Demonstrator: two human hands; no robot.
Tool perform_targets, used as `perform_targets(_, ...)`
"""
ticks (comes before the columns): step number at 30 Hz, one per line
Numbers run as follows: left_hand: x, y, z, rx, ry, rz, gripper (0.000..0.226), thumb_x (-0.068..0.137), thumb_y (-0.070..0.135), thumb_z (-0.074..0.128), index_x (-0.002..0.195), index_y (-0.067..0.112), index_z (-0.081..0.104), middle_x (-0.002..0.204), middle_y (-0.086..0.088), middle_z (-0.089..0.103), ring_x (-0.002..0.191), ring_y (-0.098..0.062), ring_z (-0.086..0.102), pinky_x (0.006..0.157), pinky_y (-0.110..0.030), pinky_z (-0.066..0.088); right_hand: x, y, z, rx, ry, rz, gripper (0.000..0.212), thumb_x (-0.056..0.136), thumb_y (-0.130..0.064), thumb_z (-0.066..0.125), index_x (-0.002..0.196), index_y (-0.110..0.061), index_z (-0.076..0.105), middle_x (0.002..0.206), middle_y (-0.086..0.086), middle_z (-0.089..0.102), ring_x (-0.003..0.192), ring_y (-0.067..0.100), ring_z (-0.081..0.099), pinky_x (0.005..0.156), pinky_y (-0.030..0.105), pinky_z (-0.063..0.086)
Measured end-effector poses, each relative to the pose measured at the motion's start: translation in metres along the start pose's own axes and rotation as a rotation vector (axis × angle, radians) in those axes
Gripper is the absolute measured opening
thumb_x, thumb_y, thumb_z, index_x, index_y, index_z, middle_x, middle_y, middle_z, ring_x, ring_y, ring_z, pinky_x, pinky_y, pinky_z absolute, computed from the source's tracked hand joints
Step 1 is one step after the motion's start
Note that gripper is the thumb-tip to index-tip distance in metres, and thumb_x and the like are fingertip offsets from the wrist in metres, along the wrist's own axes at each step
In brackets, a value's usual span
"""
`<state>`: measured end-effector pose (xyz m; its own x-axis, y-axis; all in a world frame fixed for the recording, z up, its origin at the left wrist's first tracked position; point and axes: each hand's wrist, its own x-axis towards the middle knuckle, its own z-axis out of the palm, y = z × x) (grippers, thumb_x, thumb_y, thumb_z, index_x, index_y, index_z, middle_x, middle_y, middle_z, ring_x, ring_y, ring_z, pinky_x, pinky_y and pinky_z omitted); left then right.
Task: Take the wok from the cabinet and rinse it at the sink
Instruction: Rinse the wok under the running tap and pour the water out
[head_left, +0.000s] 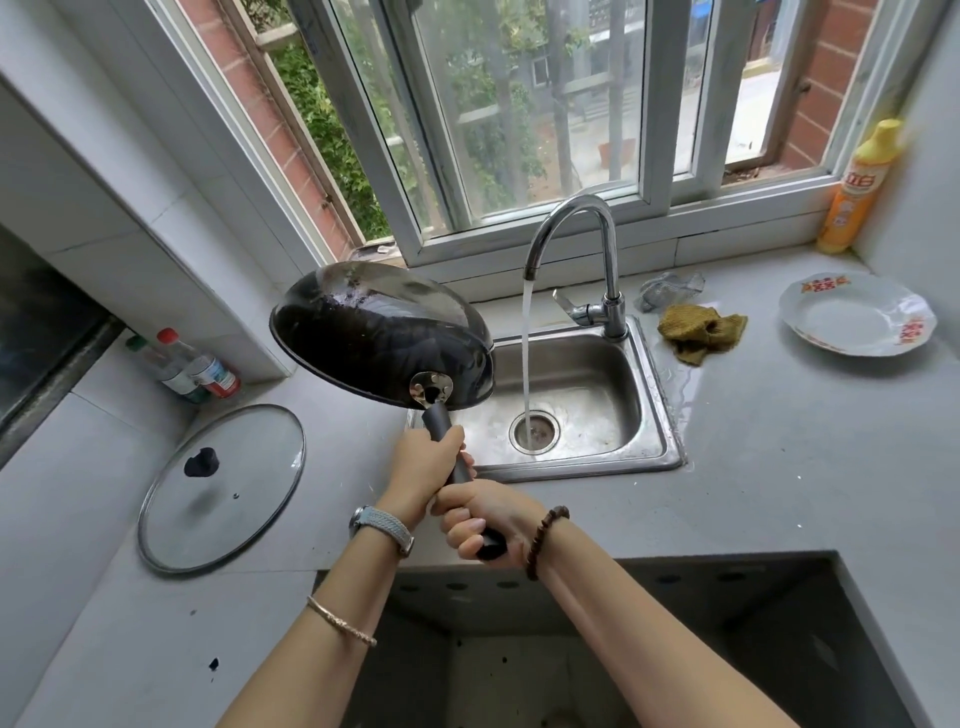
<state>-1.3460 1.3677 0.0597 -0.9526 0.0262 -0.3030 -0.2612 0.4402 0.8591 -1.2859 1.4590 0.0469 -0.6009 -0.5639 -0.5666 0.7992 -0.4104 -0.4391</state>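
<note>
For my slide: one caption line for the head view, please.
Left hand and right hand grip the handle of the wok, tilted beside the running tap at the sink.

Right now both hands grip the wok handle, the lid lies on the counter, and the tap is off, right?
No, the tap is running, as the head view shows. The left hand and right hand grip the wok handle; the lid lies on the counter.

A glass lid (221, 488), bottles (197, 370), a plate (857, 314) and rag (698, 331) on the counter (779, 467).
</note>
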Motion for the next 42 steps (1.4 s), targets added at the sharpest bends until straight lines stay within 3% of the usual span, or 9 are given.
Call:
perform_targets(3,0.009,-0.009,0.014,-0.026,-0.009,0.006,0.023,0.088,0.018,0.054,0.069,0.007,0.057,0.057,-0.008,0.064,0.055,-0.026,0.062,0.067,-0.042,0.056,0.006,0.001,-0.015,-0.096,0.084,-0.076,0.021,0.09,-0.002,0.043,0.077,-0.016,0.036,0.051,-0.006,0.031,0.032,0.002,0.026,0.03,0.013,0.023)
perform_targets(7,0.016,-0.012,0.035,-0.079,-0.051,0.004,0.02,0.092,0.015,0.052,0.076,0.004,0.056,0.058,-0.007,0.062,0.051,-0.02,0.06,0.055,-0.028,0.055,0.012,0.0,-0.038,-0.161,0.167,-0.117,0.016,0.089,-0.001,0.045,0.09,-0.014,0.037,0.052,-0.004,0.034,0.033,0.004,0.029,0.031,0.016,0.025)
perform_targets(14,0.033,-0.016,0.067,-0.067,-0.081,-0.004,0.029,0.084,0.017,0.054,0.055,0.012,0.057,0.052,-0.004,0.063,0.057,-0.024,0.064,0.071,-0.039,0.056,0.015,-0.007,-0.064,-0.173,0.295,-0.159,0.02,0.089,0.002,0.042,0.078,-0.013,0.038,0.05,-0.002,0.03,0.032,0.005,0.025,0.032,0.014,0.021)
perform_targets(26,0.038,-0.02,0.109,-0.212,-0.176,-0.043,0.027,0.087,0.015,0.053,0.061,0.007,0.054,0.055,-0.005,0.06,0.059,-0.022,0.062,0.062,-0.028,0.055,0.012,-0.01,-0.101,-0.248,0.47,-0.164,0.017,0.088,0.003,0.043,0.089,-0.014,0.042,0.047,0.001,0.034,0.03,0.01,0.029,0.033,0.017,0.028)
perform_targets(29,0.037,-0.025,0.115,-0.249,-0.179,-0.052,0.027,0.089,0.015,0.053,0.064,0.008,0.054,0.057,-0.006,0.059,0.058,-0.021,0.062,0.062,-0.027,0.055,0.011,-0.009,-0.109,-0.277,0.479,-0.15,0.019,0.089,0.002,0.044,0.096,-0.015,0.04,0.047,0.001,0.036,0.031,0.01,0.031,0.034,0.018,0.031)
perform_targets(33,0.034,-0.033,0.12,-0.337,-0.165,-0.087,0.023,0.091,0.015,0.052,0.069,0.008,0.052,0.059,-0.007,0.057,0.057,-0.024,0.06,0.072,-0.04,0.056,0.003,-0.007,-0.109,-0.34,0.465,-0.142,0.015,0.089,0.002,0.046,0.088,-0.013,0.044,0.046,0.001,0.036,0.032,0.011,0.032,0.034,0.019,0.033)
perform_targets(37,0.032,-0.041,0.118,-0.341,-0.121,-0.102,0.022,0.089,0.02,0.055,0.07,0.01,0.054,0.06,-0.006,0.058,0.061,-0.026,0.058,0.079,-0.051,0.055,0.003,-0.006,-0.107,-0.349,0.424,-0.12,0.021,0.09,0.002,0.046,0.102,-0.015,0.044,0.045,-0.001,0.035,0.033,0.01,0.031,0.034,0.018,0.032)
perform_targets(40,0.029,-0.044,0.111,-0.337,-0.084,-0.118,0.02,0.089,0.021,0.055,0.072,0.009,0.054,0.06,-0.005,0.058,0.059,-0.024,0.057,0.077,-0.05,0.056,0.007,-0.003,-0.101,-0.333,0.393,-0.099,0.023,0.09,0.003,0.046,0.106,-0.014,0.044,0.045,-0.001,0.034,0.032,0.009,0.03,0.033,0.017,0.03)
perform_targets(42,0.027,-0.042,0.102,-0.326,-0.062,-0.121,0.018,0.091,0.017,0.054,0.076,0.007,0.053,0.06,-0.005,0.058,0.054,-0.019,0.056,0.067,-0.04,0.057,0.008,-0.001,-0.094,-0.299,0.346,-0.085,0.021,0.091,0.003,0.045,0.102,-0.014,0.044,0.043,-0.002,0.033,0.031,0.008,0.029,0.033,0.016,0.029)
